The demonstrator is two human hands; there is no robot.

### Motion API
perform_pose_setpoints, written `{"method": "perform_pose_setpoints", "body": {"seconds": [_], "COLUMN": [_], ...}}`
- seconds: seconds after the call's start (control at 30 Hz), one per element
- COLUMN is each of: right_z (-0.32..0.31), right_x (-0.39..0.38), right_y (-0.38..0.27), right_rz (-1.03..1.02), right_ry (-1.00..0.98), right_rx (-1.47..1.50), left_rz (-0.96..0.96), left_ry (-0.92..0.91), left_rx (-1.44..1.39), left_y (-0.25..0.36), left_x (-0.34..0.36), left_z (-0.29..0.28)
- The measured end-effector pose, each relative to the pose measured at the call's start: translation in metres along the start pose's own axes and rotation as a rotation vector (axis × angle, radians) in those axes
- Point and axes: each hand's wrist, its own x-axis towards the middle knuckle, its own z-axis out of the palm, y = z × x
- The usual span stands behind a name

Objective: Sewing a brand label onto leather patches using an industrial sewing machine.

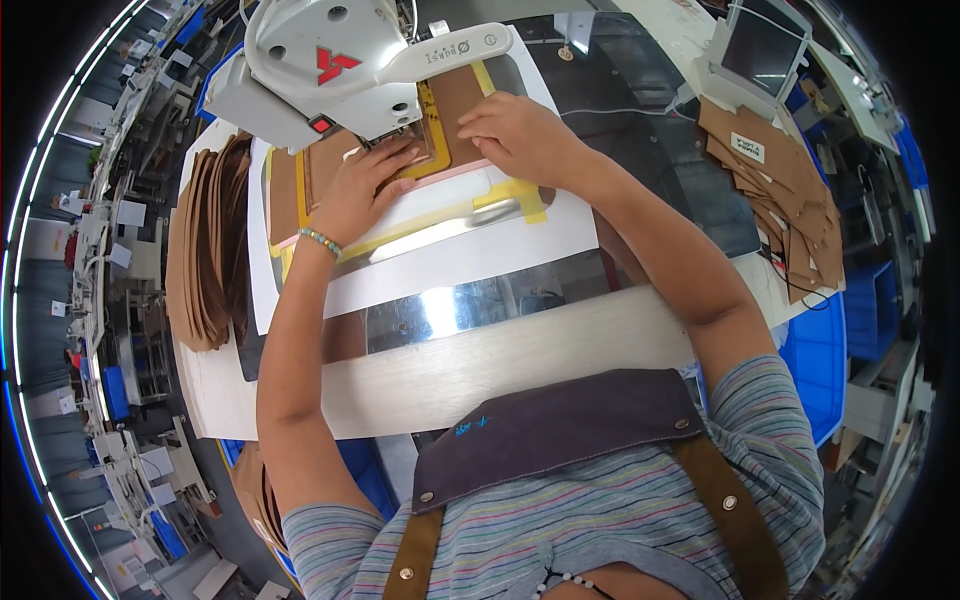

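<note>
A brown panel (pixel 460 97) lies in a yellow-edged template frame (pixel 446 150) under the head of a white sewing machine (pixel 330 70). My left hand (pixel 362 190) lies flat on the frame beside the needle area, its fingers stretched toward it and holding nothing. The machine head partly hides those fingertips. At the panel's right side is my right hand (pixel 522 142), its fingers loosely bent and apart, with nothing visible in them. White sheet material (pixel 400 285) with yellow tape spreads beneath the frame.
A stack of brown pieces (pixel 205 250) stands on the left, and more brown pieces (pixel 770 180) are piled on the right. Behind that pile is a screen (pixel 765 48). A blue bin (pixel 815 365) sits below the table's right edge. A cable crosses the dark machine bed (pixel 640 170).
</note>
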Motion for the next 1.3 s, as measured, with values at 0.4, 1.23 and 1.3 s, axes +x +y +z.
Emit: {"method": "perform_pose_setpoints", "body": {"seconds": [0.4, 1.23, 1.3], "right_z": [-0.003, -0.075, -0.062], "right_x": [0.0, -0.007, -0.025], "right_y": [0.008, -0.028, -0.036], "right_rz": [0.002, 0.002, 0.031], "right_ry": [-0.043, -0.224, -0.323], "right_rx": [0.037, -0.022, -0.045], "left_rz": [-0.195, -0.689, -0.733], "left_ry": [0.099, 0.343, 0.48], "left_rx": [-0.114, -0.059, -0.485], "left_y": [-0.014, -0.147, -0.143], "left_x": [0.0, -0.131, -0.133], "left_z": [0.009, -0.008, -0.008]}}
